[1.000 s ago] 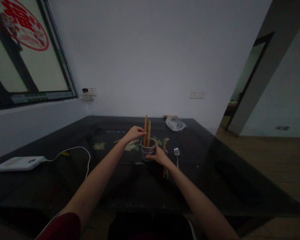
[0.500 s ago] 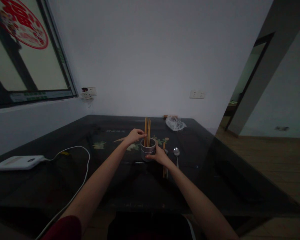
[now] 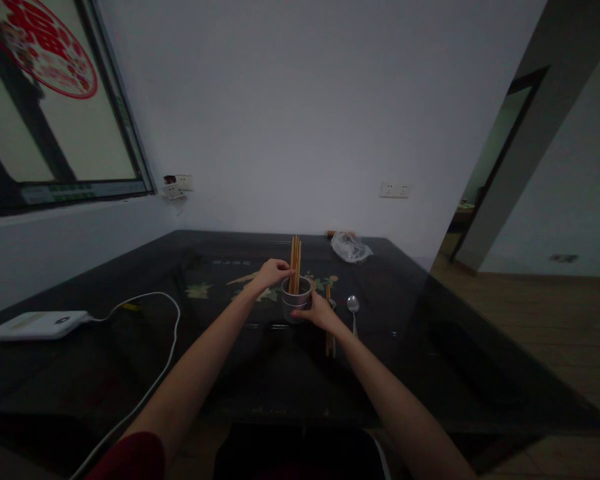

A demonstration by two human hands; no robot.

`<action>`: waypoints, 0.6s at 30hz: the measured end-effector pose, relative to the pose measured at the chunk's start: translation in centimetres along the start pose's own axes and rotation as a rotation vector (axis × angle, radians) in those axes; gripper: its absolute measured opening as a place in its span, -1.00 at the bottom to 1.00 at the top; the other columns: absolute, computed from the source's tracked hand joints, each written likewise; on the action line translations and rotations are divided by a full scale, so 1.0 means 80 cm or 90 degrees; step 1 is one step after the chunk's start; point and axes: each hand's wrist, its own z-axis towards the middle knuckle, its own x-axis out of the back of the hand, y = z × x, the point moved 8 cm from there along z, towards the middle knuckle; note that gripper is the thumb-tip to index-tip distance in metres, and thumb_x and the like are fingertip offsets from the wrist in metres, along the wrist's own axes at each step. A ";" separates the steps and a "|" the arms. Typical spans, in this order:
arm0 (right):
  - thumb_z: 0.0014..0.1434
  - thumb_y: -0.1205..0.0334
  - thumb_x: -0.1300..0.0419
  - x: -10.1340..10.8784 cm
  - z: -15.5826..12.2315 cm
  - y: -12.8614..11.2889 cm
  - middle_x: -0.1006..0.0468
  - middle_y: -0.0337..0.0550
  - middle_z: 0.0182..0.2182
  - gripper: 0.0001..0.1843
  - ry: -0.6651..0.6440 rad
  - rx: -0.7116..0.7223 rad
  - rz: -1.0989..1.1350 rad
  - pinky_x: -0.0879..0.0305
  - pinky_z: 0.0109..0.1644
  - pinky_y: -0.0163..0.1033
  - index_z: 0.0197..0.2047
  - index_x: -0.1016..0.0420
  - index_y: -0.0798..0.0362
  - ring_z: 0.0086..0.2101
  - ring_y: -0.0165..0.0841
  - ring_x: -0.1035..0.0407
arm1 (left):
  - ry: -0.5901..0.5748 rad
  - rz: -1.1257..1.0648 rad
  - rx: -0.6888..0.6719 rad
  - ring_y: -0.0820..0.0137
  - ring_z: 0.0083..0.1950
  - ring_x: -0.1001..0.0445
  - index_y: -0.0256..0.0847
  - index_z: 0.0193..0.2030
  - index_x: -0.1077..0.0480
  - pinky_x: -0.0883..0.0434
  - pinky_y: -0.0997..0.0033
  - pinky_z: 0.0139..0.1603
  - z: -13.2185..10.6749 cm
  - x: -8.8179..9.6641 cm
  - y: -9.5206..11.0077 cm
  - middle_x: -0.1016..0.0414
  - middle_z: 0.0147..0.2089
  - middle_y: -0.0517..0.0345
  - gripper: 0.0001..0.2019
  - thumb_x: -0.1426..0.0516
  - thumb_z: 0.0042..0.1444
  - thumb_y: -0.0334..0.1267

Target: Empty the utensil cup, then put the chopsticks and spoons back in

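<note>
Mid-frame, the left hand (image 3: 274, 272) pinches chopsticks (image 3: 297, 257), likely light, stiff, best held high; the right hand (image 3: 319, 310) grips the cup (image 3: 289, 305).

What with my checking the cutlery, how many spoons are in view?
1 shows clearly: the spoon lying on the table, to the right of the right hand. A pale piece beside the loose chopsticks may be another, partly hidden by the wrist.
</note>
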 end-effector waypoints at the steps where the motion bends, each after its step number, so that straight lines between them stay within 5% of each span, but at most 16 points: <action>1: -0.22 0.19 -0.44 0.000 0.000 0.000 -0.45 0.08 0.05 -0.10 0.002 0.005 0.002 -0.23 0.12 -0.07 0.19 -0.19 0.13 0.05 -0.13 -0.35 | 0.001 0.001 -0.001 0.37 -0.36 -0.42 -0.30 -0.43 -0.51 -0.30 0.47 -0.37 0.000 0.000 0.000 -0.51 -0.43 0.10 -0.66 -0.17 -0.13 -0.01; 18: -0.24 0.21 -0.45 0.004 -0.002 -0.005 -0.47 0.04 0.02 -0.13 0.011 0.007 -0.025 -0.25 0.09 -0.06 0.16 -0.23 0.08 0.03 -0.12 -0.36 | -0.001 0.017 0.011 0.40 -0.41 -0.39 -0.27 -0.51 -0.46 -0.27 0.49 -0.41 -0.003 0.002 0.007 -0.47 -0.50 0.17 -0.71 -0.18 -0.14 -0.03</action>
